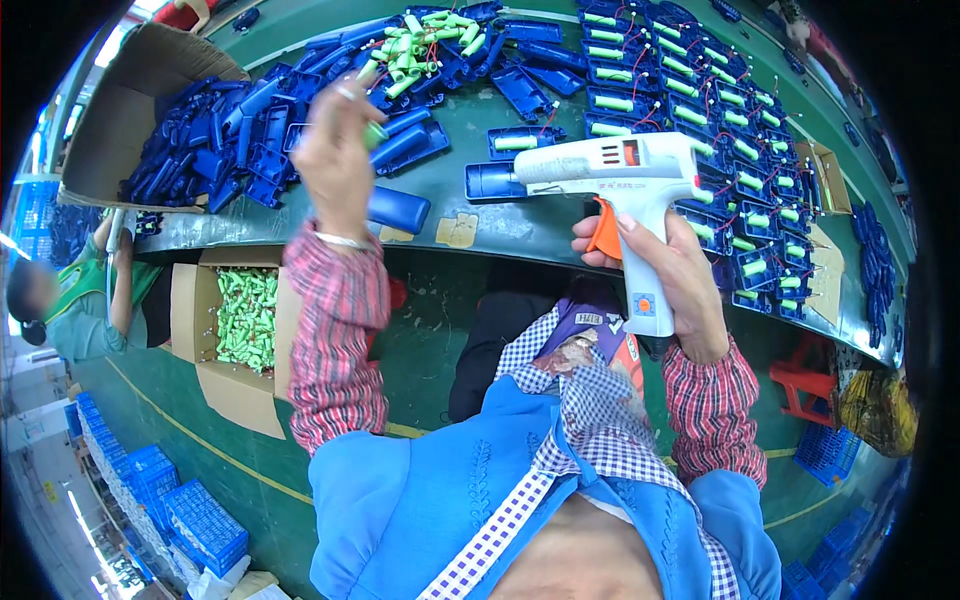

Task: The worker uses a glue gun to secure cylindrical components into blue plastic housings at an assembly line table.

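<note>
My right hand is wrapped round the handle of a white hot glue gun, with fingers at its orange trigger. The gun's nozzle points left, over an open blue plastic shell on the table. My left hand is raised over the table, fingers closed on a green battery that is partly hidden and slightly blurred. Just right of that wrist lies another blue shell, smooth side up. Beyond it is a pile of green batteries with wires on blue shells.
Rows of blue shells holding green batteries cover the table's right side. At left, a tipped cardboard box spills blue shells. Below the table edge stands an open carton of batteries. A person sits at far left. Blue crates line the floor.
</note>
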The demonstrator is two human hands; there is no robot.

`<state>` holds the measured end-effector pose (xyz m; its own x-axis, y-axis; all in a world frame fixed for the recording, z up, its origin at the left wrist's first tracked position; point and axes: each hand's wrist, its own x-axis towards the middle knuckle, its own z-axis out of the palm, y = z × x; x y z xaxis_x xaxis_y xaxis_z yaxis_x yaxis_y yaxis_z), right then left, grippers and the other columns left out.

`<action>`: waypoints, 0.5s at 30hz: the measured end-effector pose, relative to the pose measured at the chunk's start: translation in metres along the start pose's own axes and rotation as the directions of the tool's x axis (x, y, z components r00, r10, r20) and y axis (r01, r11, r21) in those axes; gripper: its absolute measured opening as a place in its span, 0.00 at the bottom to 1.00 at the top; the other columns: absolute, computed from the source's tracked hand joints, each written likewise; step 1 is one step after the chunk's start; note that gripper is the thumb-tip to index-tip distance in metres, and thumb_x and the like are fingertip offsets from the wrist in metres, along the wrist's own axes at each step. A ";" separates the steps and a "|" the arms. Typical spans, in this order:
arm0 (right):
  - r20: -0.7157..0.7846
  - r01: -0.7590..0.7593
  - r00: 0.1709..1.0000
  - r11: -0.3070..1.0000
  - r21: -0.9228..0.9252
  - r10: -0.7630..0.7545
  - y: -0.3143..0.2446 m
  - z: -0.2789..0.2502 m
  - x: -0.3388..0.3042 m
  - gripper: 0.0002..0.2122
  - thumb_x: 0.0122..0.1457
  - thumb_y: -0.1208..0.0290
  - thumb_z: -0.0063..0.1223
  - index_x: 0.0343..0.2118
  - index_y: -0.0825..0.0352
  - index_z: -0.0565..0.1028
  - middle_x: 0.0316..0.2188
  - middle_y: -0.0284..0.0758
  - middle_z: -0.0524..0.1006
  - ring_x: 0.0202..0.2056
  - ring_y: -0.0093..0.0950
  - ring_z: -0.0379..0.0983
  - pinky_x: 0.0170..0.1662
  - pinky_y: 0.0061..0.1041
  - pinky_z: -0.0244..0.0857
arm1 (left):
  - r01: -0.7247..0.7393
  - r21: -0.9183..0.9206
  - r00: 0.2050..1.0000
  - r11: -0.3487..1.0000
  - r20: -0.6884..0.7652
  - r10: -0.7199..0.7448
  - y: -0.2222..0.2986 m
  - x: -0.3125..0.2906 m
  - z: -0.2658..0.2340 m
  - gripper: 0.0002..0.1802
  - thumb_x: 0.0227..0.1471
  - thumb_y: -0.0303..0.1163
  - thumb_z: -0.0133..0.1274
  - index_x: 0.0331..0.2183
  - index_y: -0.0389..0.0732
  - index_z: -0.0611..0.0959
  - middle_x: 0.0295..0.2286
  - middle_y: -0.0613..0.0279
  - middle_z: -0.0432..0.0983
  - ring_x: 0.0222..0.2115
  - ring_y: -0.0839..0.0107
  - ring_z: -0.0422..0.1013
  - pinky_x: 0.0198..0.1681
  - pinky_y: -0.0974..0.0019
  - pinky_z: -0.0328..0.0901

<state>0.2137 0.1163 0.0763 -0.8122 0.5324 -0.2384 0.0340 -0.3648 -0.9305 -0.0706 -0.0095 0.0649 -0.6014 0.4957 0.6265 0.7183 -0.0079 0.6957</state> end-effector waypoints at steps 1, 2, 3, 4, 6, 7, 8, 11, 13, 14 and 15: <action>0.025 -0.013 1.000 1.000 0.006 0.012 0.004 0.002 0.003 0.19 0.64 0.66 0.48 0.50 0.76 0.67 0.40 0.45 0.76 0.39 0.30 0.77 0.42 0.25 0.73 | -0.176 0.083 0.984 0.981 0.021 0.175 -0.008 -0.023 0.008 0.10 0.60 0.27 0.47 0.41 0.38 0.81 0.25 0.64 0.77 0.23 0.78 0.71 0.22 0.73 0.65; 0.042 -0.025 0.999 1.000 -0.004 0.025 0.006 0.004 0.007 0.19 0.63 0.65 0.50 0.50 0.76 0.67 0.39 0.44 0.76 0.39 0.29 0.77 0.42 0.24 0.74 | -0.276 0.132 0.961 0.952 0.040 0.273 -0.008 -0.043 0.015 0.12 0.55 0.22 0.49 0.41 0.38 0.82 0.25 0.62 0.77 0.22 0.75 0.72 0.23 0.71 0.66; 0.037 -0.028 0.999 1.000 -0.003 0.028 0.007 0.005 0.009 0.19 0.63 0.65 0.50 0.50 0.76 0.67 0.39 0.44 0.76 0.39 0.29 0.77 0.42 0.24 0.74 | -0.374 0.170 0.927 0.912 0.064 0.369 -0.006 -0.062 0.022 0.14 0.51 0.18 0.51 0.41 0.38 0.82 0.25 0.61 0.77 0.22 0.72 0.72 0.23 0.69 0.66; 0.044 -0.040 0.998 0.999 -0.030 0.042 0.008 0.008 0.010 0.19 0.63 0.65 0.50 0.50 0.76 0.67 0.38 0.43 0.77 0.38 0.29 0.77 0.42 0.24 0.74 | -0.390 0.218 0.919 0.895 0.154 0.363 -0.005 -0.083 0.025 0.18 0.46 0.20 0.53 0.42 0.41 0.82 0.24 0.62 0.74 0.21 0.70 0.71 0.23 0.67 0.66; 0.066 -0.052 0.996 0.995 -0.088 0.058 0.011 0.010 0.012 0.18 0.64 0.66 0.46 0.51 0.76 0.66 0.39 0.44 0.76 0.39 0.31 0.77 0.42 0.24 0.73 | -0.468 0.250 0.868 0.848 0.312 0.387 -0.003 -0.107 0.031 0.23 0.40 0.21 0.56 0.43 0.44 0.82 0.22 0.65 0.69 0.22 0.69 0.70 0.24 0.65 0.66; 0.065 -0.051 0.996 0.995 -0.088 0.057 0.013 0.010 0.014 0.18 0.64 0.66 0.46 0.51 0.76 0.66 0.39 0.44 0.76 0.39 0.31 0.77 0.42 0.24 0.73 | -0.525 0.234 0.824 0.818 0.381 0.420 -0.002 -0.113 0.034 0.25 0.38 0.22 0.56 0.44 0.44 0.81 0.21 0.66 0.67 0.23 0.70 0.70 0.25 0.66 0.66; 0.057 -0.048 0.997 0.992 -0.118 0.055 0.014 0.011 0.015 0.18 0.64 0.66 0.47 0.50 0.75 0.67 0.38 0.43 0.77 0.38 0.29 0.77 0.41 0.23 0.73 | -0.514 0.217 0.828 0.830 0.380 0.413 -0.002 -0.117 0.037 0.27 0.36 0.16 0.54 0.43 0.42 0.81 0.22 0.64 0.69 0.21 0.68 0.70 0.24 0.64 0.66; 0.041 -0.053 0.997 0.982 -0.183 0.061 0.015 0.011 0.015 0.17 0.63 0.64 0.49 0.48 0.74 0.69 0.36 0.40 0.77 0.35 0.27 0.77 0.38 0.22 0.71 | -0.537 0.223 0.819 0.813 0.368 0.440 -0.002 -0.121 0.040 0.28 0.35 0.17 0.54 0.45 0.41 0.80 0.22 0.63 0.69 0.21 0.67 0.69 0.24 0.64 0.66; 0.031 -0.061 0.997 0.974 -0.218 0.070 0.015 0.010 0.015 0.17 0.63 0.64 0.50 0.47 0.73 0.69 0.35 0.38 0.77 0.34 0.25 0.76 0.36 0.21 0.70 | -0.555 0.213 0.806 0.804 0.376 0.457 -0.003 -0.121 0.039 0.28 0.36 0.17 0.55 0.45 0.40 0.80 0.22 0.63 0.70 0.22 0.66 0.69 0.24 0.64 0.66; 0.032 -0.071 0.996 0.972 -0.226 0.080 0.015 0.010 0.015 0.17 0.62 0.63 0.50 0.47 0.73 0.70 0.34 0.38 0.77 0.34 0.25 0.76 0.36 0.21 0.69 | -0.572 0.205 0.794 0.794 0.384 0.472 -0.004 -0.120 0.038 0.27 0.36 0.17 0.55 0.45 0.38 0.79 0.23 0.62 0.70 0.22 0.66 0.69 0.24 0.64 0.66; 0.032 -0.081 0.995 0.969 -0.233 0.091 0.015 0.010 0.015 0.17 0.62 0.63 0.51 0.46 0.72 0.70 0.34 0.37 0.77 0.33 0.24 0.76 0.35 0.20 0.68 | -0.573 0.202 0.792 0.794 0.384 0.474 -0.005 -0.118 0.037 0.27 0.36 0.17 0.55 0.45 0.38 0.79 0.23 0.62 0.70 0.22 0.66 0.69 0.24 0.64 0.66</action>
<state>0.1964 0.1115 0.0614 -0.8242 0.4721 -0.3129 0.2344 -0.2185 -0.9472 0.0090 -0.0359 -0.0254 -0.0018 0.7225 0.6914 0.9858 -0.1148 0.1225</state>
